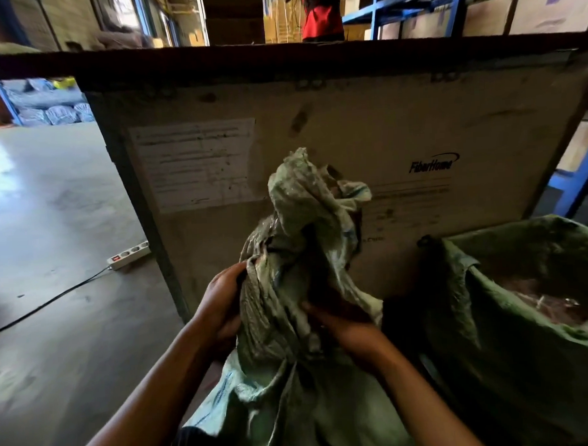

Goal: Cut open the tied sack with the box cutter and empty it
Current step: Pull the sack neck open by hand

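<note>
While both hands grip it, I see the crumpled pale green woven plastic sack (pixel 297 256) standing upright in front of the big wooden crate (pixel 349 120).

The left hand (pixel 222 305) is curled onto the sack's left side, its fingers folded into the bunched fabric; the right hand (pixel 343 324) pinches a dark fold on the right side, fingers closed on the cloth. The sack's gathered neck rises above both hands and its body spreads out below the wrists. I cannot make out a box cutter in either hand. Just to the right sits a second, darker green woven sack (pixel 522 298), its mouth open on reddish-brown contents. On the grey concrete floor (pixel 53 231) to the left lies a white power strip (pixel 129 256) with a black cable.
</note>
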The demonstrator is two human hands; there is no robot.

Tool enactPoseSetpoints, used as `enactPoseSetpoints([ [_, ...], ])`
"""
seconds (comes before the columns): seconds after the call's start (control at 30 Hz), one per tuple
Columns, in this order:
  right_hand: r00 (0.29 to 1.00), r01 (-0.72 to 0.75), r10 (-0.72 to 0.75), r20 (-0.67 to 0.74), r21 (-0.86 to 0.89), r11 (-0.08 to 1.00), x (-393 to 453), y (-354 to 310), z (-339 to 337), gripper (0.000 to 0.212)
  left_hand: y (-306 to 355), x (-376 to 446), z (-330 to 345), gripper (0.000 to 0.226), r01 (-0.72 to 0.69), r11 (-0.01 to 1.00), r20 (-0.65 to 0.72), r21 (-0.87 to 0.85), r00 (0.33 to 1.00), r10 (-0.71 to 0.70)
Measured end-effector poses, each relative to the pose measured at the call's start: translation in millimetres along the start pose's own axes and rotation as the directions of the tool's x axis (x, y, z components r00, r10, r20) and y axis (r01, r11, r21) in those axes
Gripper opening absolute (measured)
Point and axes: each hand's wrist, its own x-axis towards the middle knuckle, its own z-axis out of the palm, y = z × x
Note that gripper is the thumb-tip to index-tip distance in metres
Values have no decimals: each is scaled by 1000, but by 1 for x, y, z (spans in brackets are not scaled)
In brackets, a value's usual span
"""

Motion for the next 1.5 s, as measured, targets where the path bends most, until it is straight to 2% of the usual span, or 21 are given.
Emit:
enactPoseSetpoints([
  [0.07, 994, -54, 58, -94, 43, 998, 5, 3, 7, 62, -2, 8, -14, 41, 75, 997, -88, -20, 993, -76],
  [0.1, 980, -56, 69, -185, 73, 996, 7, 2, 5, 62, -5, 9, -21, 35, 92, 996, -168, 2, 982, -90],
  [0.17, 939, 111, -52, -341, 155, 982, 8, -5, -3, 52, -15, 7, -34, 10, 58, 990, -350, 130, 937, -9],
  [0.23, 895, 252, -171, -412, 152, 956, 8, -11, -9, 47, -21, 12, -47, 11, 3, 939, -434, 344, 887, 156],
  [0.3, 868, 268, -192, -458, 106, 958, 9, -13, -11, 44, -21, 11, -48, 26, -80, 903, -355, 422, 902, 246],
  [0.4, 891, 177, -110, -440, 113, 978, 11, -18, -17, 34, -25, -11, -28, 45, -49, 897, -138, 439, 983, 122],
  [0.43, 921, 162, -100, -377, 134, 978, 11, -18, -19, 40, -30, -17, -20, 44, -39, 859, -61, 510, 995, 82],
  [0.5, 978, 133, -113, -175, 102, 986, 10, -13, -18, 45, -45, -21, -14, 37, -90, 869, 6, 486, 995, 100],
  [0.57, 993, 117, -119, -18, -83, 990, 6, 2, -11, 58, -55, -18, -16, 42, -178, 895, -15, 409, 979, 202],
  [0.6, 990, 139, -142, -11, -135, 981, 6, 11, -8, 57, -57, -17, -16, 44, -204, 881, -18, 428, 972, 234],
  [0.73, 907, 245, -279, -316, -145, 959, 14, 32, -18, 19, -56, -15, -22, 47, -292, 757, 55, 584, 945, 322],
  [0.83, 821, 245, -351, -450, -278, 929, 21, 41, -36, 9, -45, -9, -21, 42, -354, 663, 121, 660, 921, 372],
  [0.97, 733, 126, -260, -629, -251, 960, 22, 53, -68, 13, -22, -6, -21, 31, -479, 287, 256, 830, 783, 568],
  [1.03, 704, 84, -207, -679, -210, 974, 24, 58, -89, 19, -10, -7, -25, 33, -495, 187, 288, 849, 729, 622],
  [1.1, 728, 91, -200, -656, -197, 976, 20, 48, -99, 23, -4, -3, -22, 29, -484, 203, 232, 851, 694, 682],
  [1.17, 852, 132, -174, -494, -119, 984, 7, 24, -84, 10, -9, -2, -5, 27, -498, 301, 212, 813, 735, 644],
  [1.23, 978, 114, -130, -165, -106, 988, -4, 5, -52, 39, -18, -5, 18, 25, -539, 484, 255, 689, 806, 534],
  [1.3, 983, 183, -181, 32, -150, 972, -5, 8, -22, 79, -24, -6, 33, 23, -536, 627, 302, 565, 841, 448],
  [1.33, 970, 241, -241, 23, -181, 953, -2, 14, -13, 81, -25, -6, 35, 21, -534, 638, 308, 555, 844, 438],
  [1.43, 927, 326, -340, -159, -108, 939, 5, 22, -9, 45, -33, -4, 24, 32, -453, 459, 220, 764, 852, 475],
  [1.5, 944, 285, -285, -163, -23, 958, 8, 20, -13, 44, -42, -8, 13, 40, -358, 294, 172, 886, 844, 508],
])
